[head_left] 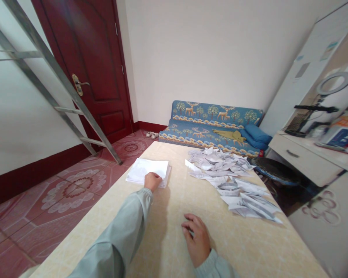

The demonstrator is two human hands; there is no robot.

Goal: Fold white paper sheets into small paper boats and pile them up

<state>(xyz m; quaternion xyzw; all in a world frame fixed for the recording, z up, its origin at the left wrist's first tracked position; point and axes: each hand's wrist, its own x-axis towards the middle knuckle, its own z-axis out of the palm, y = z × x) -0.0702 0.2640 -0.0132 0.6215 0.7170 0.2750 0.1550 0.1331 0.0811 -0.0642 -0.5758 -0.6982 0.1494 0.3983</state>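
Observation:
A stack of white paper sheets (147, 169) lies on the left side of the table, its lower sheets slightly out of line. My left hand (152, 181) is closed at the near right corner of the stack, fingers pinching the top sheet there; the fingertips are partly hidden. Lower down, my right hand (196, 239) rests by the tabletop, holding nothing, with its fingers loosely bent and a gap between thumb and fingers. To the right spreads a large heap of folded paper pieces (220, 166), white and greyish with print on some, apart from both hands.
The cream patterned table (174, 208) fills the foreground. Beyond it stands a blue sofa (208, 123) with deer patterns. A metal ladder (60, 88) leans at left before a red door (95, 58). At right are a round black stool (274, 170) and a white desk (304, 158).

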